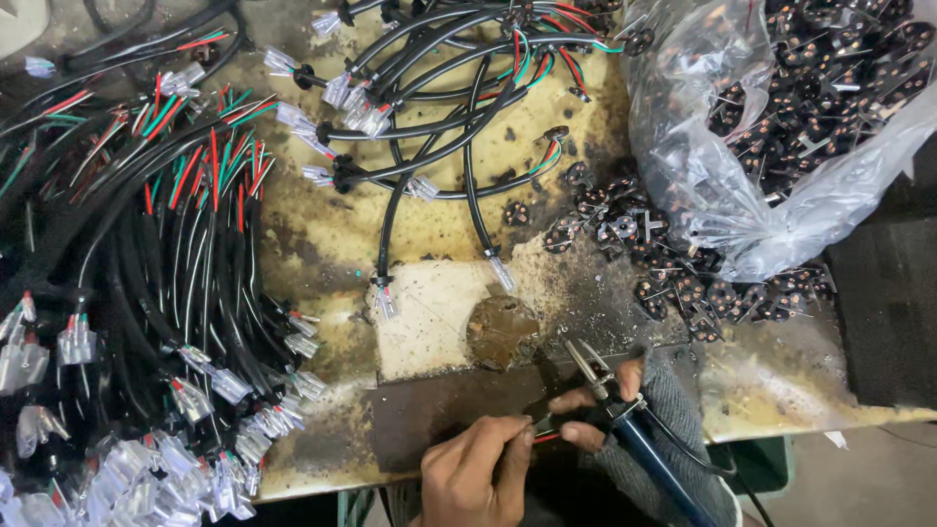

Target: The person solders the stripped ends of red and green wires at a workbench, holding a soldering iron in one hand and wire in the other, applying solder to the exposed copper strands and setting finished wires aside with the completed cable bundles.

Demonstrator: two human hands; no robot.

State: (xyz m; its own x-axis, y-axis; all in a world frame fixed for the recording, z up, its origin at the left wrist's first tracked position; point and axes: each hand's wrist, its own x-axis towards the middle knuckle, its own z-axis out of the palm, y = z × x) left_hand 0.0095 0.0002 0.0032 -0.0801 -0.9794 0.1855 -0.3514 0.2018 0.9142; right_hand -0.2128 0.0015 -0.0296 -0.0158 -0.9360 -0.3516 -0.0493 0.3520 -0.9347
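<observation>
My right hand (610, 410) grips a soldering iron (625, 420) with a dark blue handle; its metal tip (583, 359) points up-left over the stained bench. My left hand (478, 468) pinches the end of a black cable with red and green wires (543, 427), holding it close under the iron, between both hands. A round brown patch of residue (501, 332) lies just above the tip. The cable end itself is mostly hidden by my fingers.
A large heap of black cables with clear connectors (146, 293) fills the left. More cables (439, 107) lie at the top centre. A clear plastic bag of small black parts (781, 127) sits top right, with loose ones (673, 273) spilled beside it.
</observation>
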